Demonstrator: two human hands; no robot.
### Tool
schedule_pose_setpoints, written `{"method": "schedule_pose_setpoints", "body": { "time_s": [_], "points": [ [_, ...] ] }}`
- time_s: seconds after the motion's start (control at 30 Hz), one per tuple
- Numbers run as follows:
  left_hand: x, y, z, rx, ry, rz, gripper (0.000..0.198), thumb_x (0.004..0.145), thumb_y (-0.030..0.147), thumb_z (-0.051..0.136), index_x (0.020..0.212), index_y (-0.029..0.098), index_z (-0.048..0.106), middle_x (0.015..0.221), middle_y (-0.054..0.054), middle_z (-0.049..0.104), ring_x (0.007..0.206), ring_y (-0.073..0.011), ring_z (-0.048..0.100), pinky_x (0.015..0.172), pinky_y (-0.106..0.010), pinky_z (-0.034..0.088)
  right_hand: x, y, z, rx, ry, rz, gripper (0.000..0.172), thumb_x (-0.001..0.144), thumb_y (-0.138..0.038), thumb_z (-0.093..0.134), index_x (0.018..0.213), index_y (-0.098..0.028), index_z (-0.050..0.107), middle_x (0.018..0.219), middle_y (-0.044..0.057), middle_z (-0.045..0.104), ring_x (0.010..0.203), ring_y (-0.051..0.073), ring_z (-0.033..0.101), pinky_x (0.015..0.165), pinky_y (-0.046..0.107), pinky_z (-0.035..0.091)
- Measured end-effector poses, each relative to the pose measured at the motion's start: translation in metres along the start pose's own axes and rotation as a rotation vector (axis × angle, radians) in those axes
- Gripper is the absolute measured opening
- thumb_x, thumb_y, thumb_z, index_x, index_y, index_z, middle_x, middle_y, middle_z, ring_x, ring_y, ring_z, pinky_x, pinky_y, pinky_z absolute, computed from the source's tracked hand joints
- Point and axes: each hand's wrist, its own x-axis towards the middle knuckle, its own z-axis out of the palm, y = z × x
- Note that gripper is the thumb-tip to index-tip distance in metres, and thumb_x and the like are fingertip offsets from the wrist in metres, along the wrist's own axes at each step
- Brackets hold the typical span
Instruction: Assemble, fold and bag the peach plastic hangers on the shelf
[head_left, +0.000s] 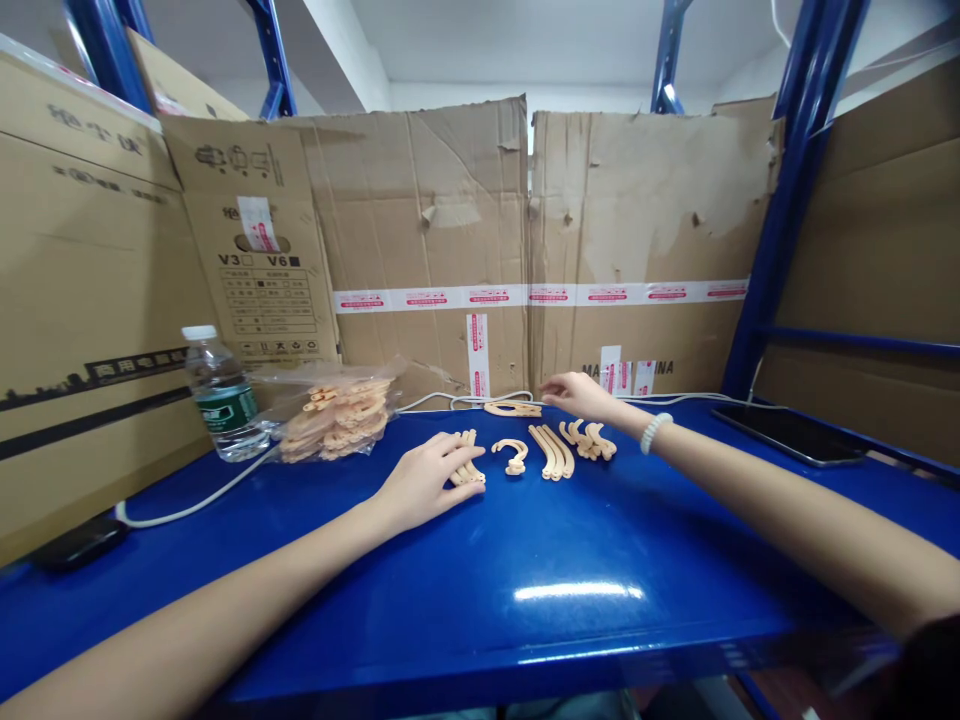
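Observation:
Several small tan plastic hook-shaped pieces lie in groups on the blue shelf (pixel 570 590). My left hand (pixel 424 482) rests flat on the shelf, fingers stretched out, its fingertips touching a bundle of straight-ish tan pieces (pixel 469 462). My right hand (pixel 581 395), with a white bead bracelet at the wrist, reaches far back with fingers extended over a flat tan piece (pixel 512 408). Between the hands lie a single curled hook (pixel 512 455), a curved group (pixel 553 452) and a hooked group (pixel 592 440).
A clear plastic bag of more tan pieces (pixel 337 415) and a water bottle (pixel 223 395) stand at the left. A white cable (pixel 187 510) runs to a black device (pixel 75 545). A dark phone (pixel 791 432) lies at the right. Cardboard boxes (pixel 450 240) wall the back.

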Motion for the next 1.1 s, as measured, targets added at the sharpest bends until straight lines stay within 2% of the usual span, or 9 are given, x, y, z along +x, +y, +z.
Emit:
{"method": "schedule_pose_setpoints", "body": {
  "time_s": [0.17,0.3,0.53,0.63,0.77,0.83,0.9,0.97,1.1],
  "points": [
    [-0.003,0.013,-0.004,0.064,0.055,0.156,0.038,0.089,0.03,0.054,0.125,0.02,0.053,0.12,-0.01,0.06,0.115,-0.0277,0.054,0.095,-0.044,0.047,0.038,0.006,0.02,-0.056,-0.146,0.131,0.018,0.083,-0.024,0.065,0.093,-0.011,0.071,0.094,0.012,0.071,0.09,0.024,0.065,0.081,0.03,0.05],
    [-0.006,0.023,-0.007,0.09,0.069,0.242,0.039,0.089,0.023,0.049,0.128,0.02,0.05,0.125,-0.011,0.057,0.117,-0.0278,0.053,0.094,-0.044,0.047,0.049,0.006,0.042,-0.009,-0.22,0.218,0.029,0.09,-0.033,0.058,0.114,-0.016,0.058,0.116,0.008,0.059,0.099,0.021,0.06,0.083,0.039,0.051],
    [-0.007,0.027,-0.011,0.072,0.093,0.265,0.042,0.087,0.019,0.05,0.129,0.023,0.048,0.123,-0.009,0.058,0.111,-0.0249,0.058,0.094,-0.043,0.048,0.045,0.009,0.045,0.351,-0.093,0.35,0.031,0.091,-0.033,0.055,0.118,-0.017,0.056,0.119,0.008,0.057,0.1,0.021,0.059,0.083,0.041,0.052],
    [-0.007,0.028,-0.013,0.046,0.099,0.247,0.042,0.087,0.018,0.049,0.129,0.023,0.049,0.125,-0.009,0.057,0.114,-0.0261,0.056,0.096,-0.044,0.046,0.038,0.006,0.037,0.578,0.016,0.4,0.027,0.09,-0.028,0.057,0.112,-0.011,0.058,0.107,0.01,0.062,0.087,0.018,0.063,0.076,0.035,0.054],
    [-0.005,0.035,-0.019,-0.151,0.142,0.129,0.039,0.086,0.017,0.05,0.124,0.023,0.052,0.124,-0.008,0.056,0.113,-0.0238,0.055,0.098,-0.042,0.044,0.016,-0.001,0.013,0.843,0.168,0.386,0.011,0.084,-0.013,0.062,0.094,-0.009,0.062,0.079,0.009,0.067,0.063,0.011,0.062,0.063,0.022,0.054],
    [-0.003,0.041,-0.022,-0.316,0.174,0.015,0.035,0.085,0.017,0.051,0.12,0.023,0.054,0.113,-0.007,0.06,0.099,-0.0196,0.061,0.088,-0.035,0.05,-0.003,-0.007,0.0,0.935,0.182,0.361,0.01,0.082,-0.01,0.063,0.092,-0.01,0.063,0.076,0.008,0.067,0.06,0.01,0.061,0.06,0.021,0.053],
    [-0.001,0.046,-0.025,-0.48,0.195,-0.132,0.03,0.085,0.021,0.052,0.115,0.021,0.056,0.1,-0.006,0.062,0.08,-0.016,0.062,0.071,-0.029,0.053,-0.027,-0.015,-0.01,1.004,0.149,0.331,0.013,0.081,-0.011,0.063,0.094,-0.01,0.064,0.078,0.008,0.069,0.061,0.009,0.061,0.06,0.02,0.052],
    [0.0,0.051,-0.025,-0.617,0.193,-0.279,0.03,0.084,0.026,0.054,0.113,0.019,0.057,0.09,-0.004,0.063,0.068,-0.0142,0.061,0.061,-0.026,0.051,-0.051,-0.027,-0.014,1.092,0.081,0.261,0.018,0.079,-0.016,0.066,0.097,-0.011,0.066,0.083,0.008,0.07,0.063,0.009,0.061,0.059,0.02,0.051],
    [0.001,0.06,-0.021,-0.829,0.076,-0.453,0.041,0.081,0.037,0.059,0.117,0.016,0.057,0.077,-0.003,0.065,0.052,-0.0115,0.055,0.049,-0.023,0.045,-0.086,-0.056,-0.007,1.086,-0.039,0.157,0.031,0.074,-0.03,0.072,0.1,-0.013,0.066,0.078,0.005,0.07,0.054,0.007,0.057,0.05,0.02,0.046]
  ]
}}
